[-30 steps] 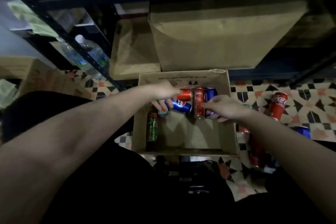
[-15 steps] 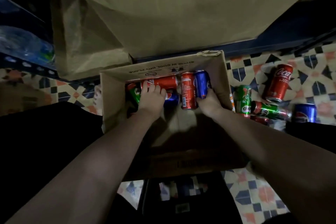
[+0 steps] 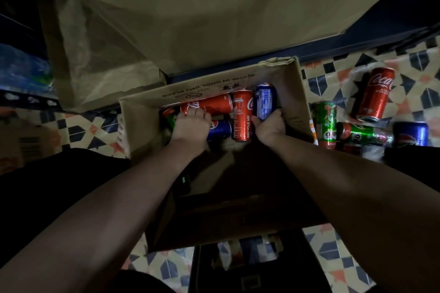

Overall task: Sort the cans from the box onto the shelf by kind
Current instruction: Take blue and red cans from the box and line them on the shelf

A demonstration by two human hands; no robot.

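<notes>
An open cardboard box point(image 3: 295, 93) sits on the patterned floor with several cans at its far end. My left hand point(image 3: 190, 126) lies over a blue Pepsi can point(image 3: 220, 129), its fingertips on a sideways red Coca-Cola can point(image 3: 209, 105); a green can point(image 3: 169, 115) peeks out to its left. A second red Coca-Cola can point(image 3: 242, 118) lies lengthwise in the middle. My right hand point(image 3: 270, 126) grips the near end of a blue can point(image 3: 264, 100) by the box's right wall.
Right of the box lie loose cans on the floor: a red Coca-Cola can point(image 3: 376, 94), two green cans point(image 3: 326, 123) point(image 3: 362, 133) and a blue Pepsi can point(image 3: 410, 133). Large brown cardboard boxes point(image 3: 202, 14) fill the low shelf behind. Water bottles point(image 3: 21, 71) sit at left.
The camera has dropped closer over the box. My left hand moved from the blue Pepsi can toward the sideways red can, and my right hand closed round the blue can at the right.
</notes>
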